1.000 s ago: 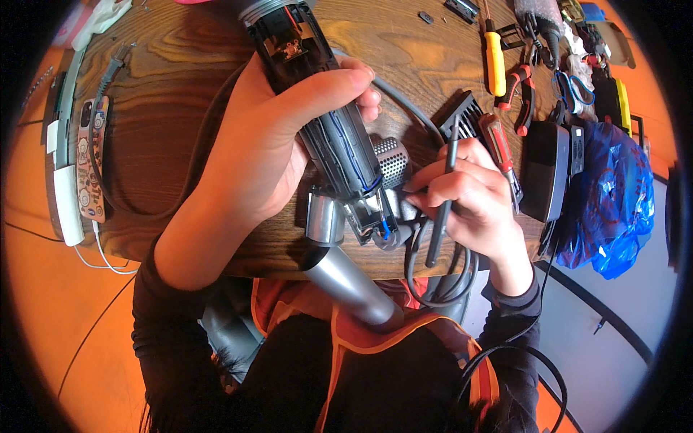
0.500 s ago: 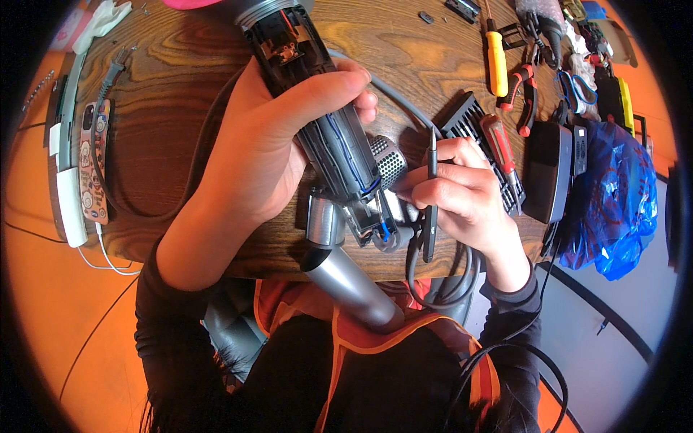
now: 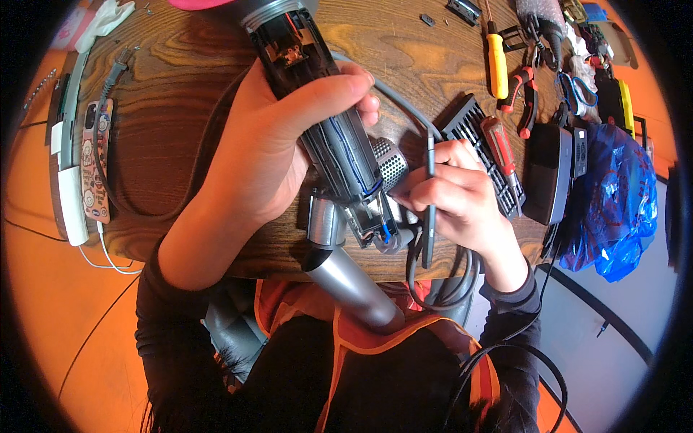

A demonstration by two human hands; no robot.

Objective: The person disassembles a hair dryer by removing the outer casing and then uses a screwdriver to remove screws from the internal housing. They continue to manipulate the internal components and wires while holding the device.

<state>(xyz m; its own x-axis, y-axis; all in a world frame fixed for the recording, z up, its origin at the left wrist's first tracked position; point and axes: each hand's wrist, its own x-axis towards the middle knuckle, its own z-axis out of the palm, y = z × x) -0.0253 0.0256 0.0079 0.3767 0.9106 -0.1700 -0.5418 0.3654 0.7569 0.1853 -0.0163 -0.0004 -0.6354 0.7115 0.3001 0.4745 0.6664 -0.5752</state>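
My left hand point(image 3: 271, 133) is wrapped round the opened black handle of a hair dryer point(image 3: 345, 155), thumb across it. Bare wiring, some of it blue, runs inside. The dryer's grey and pink head extends past the upper edge of the view. Upright between the fingers of my right hand point(image 3: 458, 187) is a slim dark pen-shaped tool point(image 3: 429, 234). Its thumb and forefinger are bent close to the handle's lower end; what they touch there is hidden. Beside that end sits a perforated silver cylinder point(image 3: 390, 166). A silver-grey tube point(image 3: 354, 289) leans at the table's near edge.
Right of my hand lie a black slatted part point(image 3: 465, 119) and a red-handled screwdriver point(image 3: 499, 144). Beyond are a yellow screwdriver point(image 3: 497, 65), red-black pliers point(image 3: 530, 101), a black box point(image 3: 546, 173) and a blue plastic bag point(image 3: 613, 195). Coiled grey cable point(image 3: 473, 278) hangs over the near edge.
The hair dryer and my left hand have shifted very slightly to the right. The dark tool in my right hand has tilted a little; both grips are the same.
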